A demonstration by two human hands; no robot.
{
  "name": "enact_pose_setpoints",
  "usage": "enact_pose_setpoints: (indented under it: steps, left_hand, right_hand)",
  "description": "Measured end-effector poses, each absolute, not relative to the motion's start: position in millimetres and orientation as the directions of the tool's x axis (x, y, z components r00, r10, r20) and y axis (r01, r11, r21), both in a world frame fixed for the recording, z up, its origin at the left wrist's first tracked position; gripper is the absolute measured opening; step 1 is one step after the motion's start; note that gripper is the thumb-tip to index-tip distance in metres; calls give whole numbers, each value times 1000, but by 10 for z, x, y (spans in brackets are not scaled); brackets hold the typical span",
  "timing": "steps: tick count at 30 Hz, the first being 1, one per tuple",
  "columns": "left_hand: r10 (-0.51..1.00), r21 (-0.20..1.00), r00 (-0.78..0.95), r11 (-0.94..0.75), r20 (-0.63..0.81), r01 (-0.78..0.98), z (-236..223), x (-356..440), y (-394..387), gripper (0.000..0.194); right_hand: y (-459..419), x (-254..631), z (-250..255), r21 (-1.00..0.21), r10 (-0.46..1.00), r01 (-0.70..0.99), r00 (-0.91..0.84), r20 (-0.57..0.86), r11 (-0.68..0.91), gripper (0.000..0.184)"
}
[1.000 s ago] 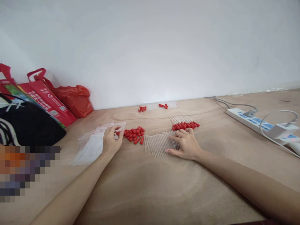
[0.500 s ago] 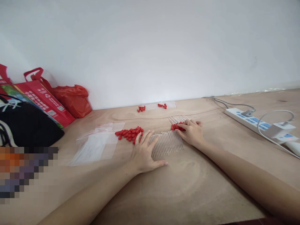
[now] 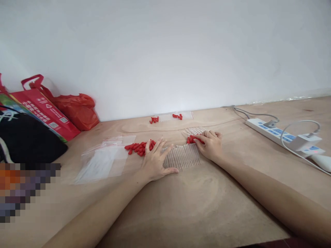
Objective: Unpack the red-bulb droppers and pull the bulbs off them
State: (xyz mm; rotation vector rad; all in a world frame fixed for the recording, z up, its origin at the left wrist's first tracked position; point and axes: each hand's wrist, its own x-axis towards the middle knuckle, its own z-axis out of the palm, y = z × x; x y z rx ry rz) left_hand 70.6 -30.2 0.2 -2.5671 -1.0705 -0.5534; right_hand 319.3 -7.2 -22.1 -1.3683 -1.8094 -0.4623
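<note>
A row of clear thin tubes (image 3: 184,155) lies side by side on the wooden table (image 3: 186,203). My left hand (image 3: 155,160) rests flat at the row's left end, fingers spread, just right of a pile of small red caps (image 3: 136,148). My right hand (image 3: 211,144) lies over a second cluster of red caps (image 3: 192,139) behind the row, its fingers curled on them. More clear tubes (image 3: 194,131) stick out behind that hand.
Clear zip bags (image 3: 103,160) lie left of the caps. Red bags (image 3: 69,110) and a black bag (image 3: 23,137) stand at the far left by the wall. A few red caps (image 3: 165,118) sit near the wall. A white power strip (image 3: 284,136) with cables lies at right.
My left hand left the zip bag and moved right to the left end of the tube row. My right hand moved from the row back onto the far red caps.
</note>
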Motion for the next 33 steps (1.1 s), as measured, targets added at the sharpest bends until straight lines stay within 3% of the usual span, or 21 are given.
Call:
enact_pose_setpoints:
  steps: [3, 7, 13, 17, 23, 33]
  left_hand:
    - [557, -132, 609, -667, 565, 733, 4, 697, -329, 69]
    - [491, -110, 521, -645, 698, 756, 11, 726, -368, 45]
    - [435, -135, 586, -714, 684, 687, -8, 709, -355, 18]
    - [407, -178, 616, -720, 675, 670, -28, 700, -357, 15]
    - [361, -248, 659, -723, 660, 644, 12, 737, -407, 15]
    - [371, -245, 670, -729, 643, 640, 34, 719, -483, 18]
  right_hand:
    - [-167, 3163, -188, -261, 618, 862, -76, 782, 435, 20]
    - [-324, 3088, -164, -363, 655, 697, -202, 728, 618, 20]
    - [-467, 2958, -150, -421, 663, 570, -325, 674, 706, 19]
    - [-514, 2905, -120, -304, 647, 644, -400, 649, 703, 23]
    - [-539, 2831, -133, -58, 525, 736, -423, 738, 675, 17]
    - [-585, 2841, -145, 35, 498, 720, -513, 699, 693, 18]
